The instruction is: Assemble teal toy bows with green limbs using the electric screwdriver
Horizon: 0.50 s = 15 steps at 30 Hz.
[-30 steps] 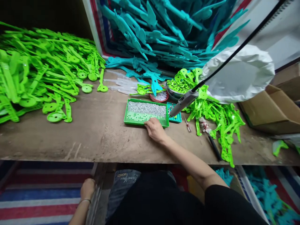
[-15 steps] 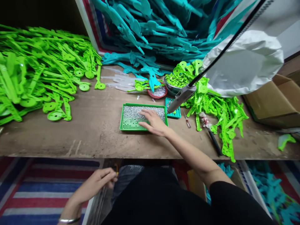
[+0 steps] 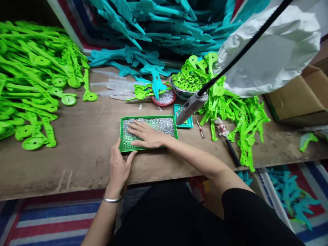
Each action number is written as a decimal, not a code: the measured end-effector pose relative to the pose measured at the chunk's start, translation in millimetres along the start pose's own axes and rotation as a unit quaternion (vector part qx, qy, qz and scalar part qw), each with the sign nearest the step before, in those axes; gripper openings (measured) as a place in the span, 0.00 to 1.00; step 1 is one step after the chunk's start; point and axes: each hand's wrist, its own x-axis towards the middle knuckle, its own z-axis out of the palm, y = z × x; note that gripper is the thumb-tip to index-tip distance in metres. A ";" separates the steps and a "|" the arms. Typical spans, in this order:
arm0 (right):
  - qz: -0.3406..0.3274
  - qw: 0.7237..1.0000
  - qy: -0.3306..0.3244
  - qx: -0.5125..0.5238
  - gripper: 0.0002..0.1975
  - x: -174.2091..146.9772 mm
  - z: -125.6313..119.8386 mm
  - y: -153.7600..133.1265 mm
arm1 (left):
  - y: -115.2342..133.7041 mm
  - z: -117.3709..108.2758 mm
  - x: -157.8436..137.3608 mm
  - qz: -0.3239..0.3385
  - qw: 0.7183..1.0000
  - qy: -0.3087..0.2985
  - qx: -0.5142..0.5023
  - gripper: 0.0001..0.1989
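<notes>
A shallow green tray with a perforated bottom stands on the workbench. Small silvery metal pieces, apparently screws, cover its far part, while the near left part shows bare holes. My right hand lies palm down over the pieces, fingers spread and stretched to the left. At the tray's near left corner is my left hand, its thumb apart from the fingers and the fingertips at the rim. An electric screwdriver hangs on a black cord just right of the tray, tip downward.
Lime-green plastic parts are heaped at left, with more at right. Behind are turquoise parts, a red basket and a metal bowl. A small turquoise tray, screwdriver and black-handled tool lie right.
My left hand has risen from below the bench edge to the tray's near left corner. My right hand has moved left across the metal pieces. The camera view has shifted.
</notes>
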 end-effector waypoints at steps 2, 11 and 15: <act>-0.025 0.999 -0.021 0.006 0.35 -4.8 3.5 -9.2 | 0.6 -1.2 -1.1 0.008 1.000 -0.005 0.014 0.38; 0.091 0.990 0.107 -0.004 0.31 -85.3 -2.4 -17.0 | -0.9 2.2 -1.5 0.030 0.999 0.010 0.030 0.41; 0.301 0.933 0.197 -0.020 0.40 -76.3 2.3 -11.2 | -1.4 2.2 -1.4 0.036 0.999 0.015 0.029 0.42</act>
